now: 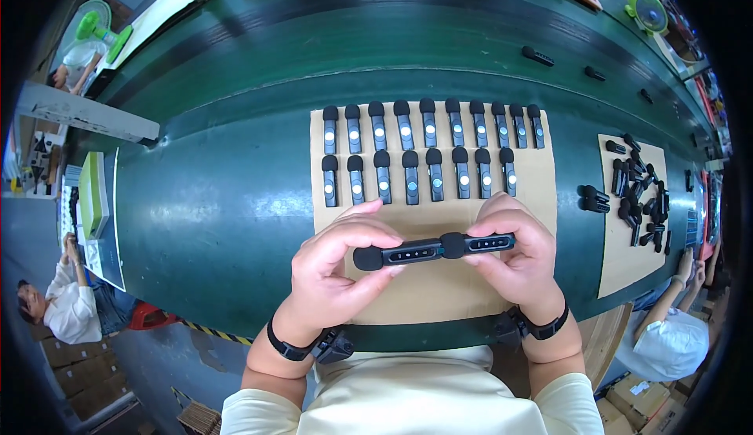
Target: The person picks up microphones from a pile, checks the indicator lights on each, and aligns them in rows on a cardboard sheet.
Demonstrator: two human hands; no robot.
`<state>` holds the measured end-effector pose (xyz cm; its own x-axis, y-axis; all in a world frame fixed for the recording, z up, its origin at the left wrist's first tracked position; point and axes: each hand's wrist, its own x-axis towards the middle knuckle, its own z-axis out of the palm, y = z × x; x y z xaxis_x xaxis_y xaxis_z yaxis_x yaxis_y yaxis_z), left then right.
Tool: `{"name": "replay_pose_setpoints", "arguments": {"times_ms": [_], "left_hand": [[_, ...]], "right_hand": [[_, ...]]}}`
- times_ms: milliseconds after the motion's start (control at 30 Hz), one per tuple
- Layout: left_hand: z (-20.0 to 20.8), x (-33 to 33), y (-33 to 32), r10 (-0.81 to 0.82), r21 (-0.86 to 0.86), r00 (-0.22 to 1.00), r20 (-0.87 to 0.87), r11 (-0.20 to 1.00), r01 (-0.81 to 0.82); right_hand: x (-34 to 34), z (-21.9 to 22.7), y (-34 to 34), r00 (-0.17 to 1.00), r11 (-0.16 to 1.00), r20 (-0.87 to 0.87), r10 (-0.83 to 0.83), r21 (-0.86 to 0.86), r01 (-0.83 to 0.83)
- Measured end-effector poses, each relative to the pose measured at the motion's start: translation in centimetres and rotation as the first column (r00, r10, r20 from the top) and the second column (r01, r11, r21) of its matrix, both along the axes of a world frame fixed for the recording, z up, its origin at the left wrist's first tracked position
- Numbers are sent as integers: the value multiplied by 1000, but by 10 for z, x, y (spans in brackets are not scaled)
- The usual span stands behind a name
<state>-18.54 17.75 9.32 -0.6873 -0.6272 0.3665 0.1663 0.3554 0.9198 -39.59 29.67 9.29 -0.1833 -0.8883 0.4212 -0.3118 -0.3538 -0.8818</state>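
My left hand [333, 261] pinches a small black clip-on microphone [412, 252] between thumb and forefinger, its round foam cap pointing left. In my right hand [522, 248] is a second clip-on microphone [489, 243], held by its right end. The two lie end to end in the air, the second one's foam cap at the first one's tail; small oval button panels face up. Below them is a cardboard sheet [416, 298]. On its far part stand two neat rows of similar microphones [405, 125], foam caps away from me, most with a pale round spot.
Right of the sheet, another cardboard piece [616, 266] carries a loose heap of black microphones [643, 192]. A few more lie on the green surface [212, 184] and the far green strip [353, 39]. A metal beam [86, 109] juts in at left. Other people sit at both sides.
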Motion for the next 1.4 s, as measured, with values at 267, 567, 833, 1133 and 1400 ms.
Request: {"name": "replay_pose_setpoints", "arguments": {"times_ms": [267, 567, 833, 1133, 1400], "left_hand": [[2, -1, 0, 8, -29, 1000, -17, 1000, -9], [9, -5, 0, 14, -217, 993, 117, 976, 12], [-5, -9, 10, -61, 24, 998, 0, 998, 61], [-7, -12, 17, -131, 96, 991, -23, 986, 133], [-9, -14, 18, -128, 108, 992, -17, 986, 129]], "right_hand": [[0, 2, 0, 1000, 1000, 24, 6, -7, -6], [10, 1, 2, 944, 997, 330, -24, -57, 45], [0, 12, 7, 997, 1000, -81, -5, 22, 7], [22, 1, 1, 986, 999, -168, 2, -37, -8], [13, 1, -1, 958, 992, -286, 9, -117, -44]]}}
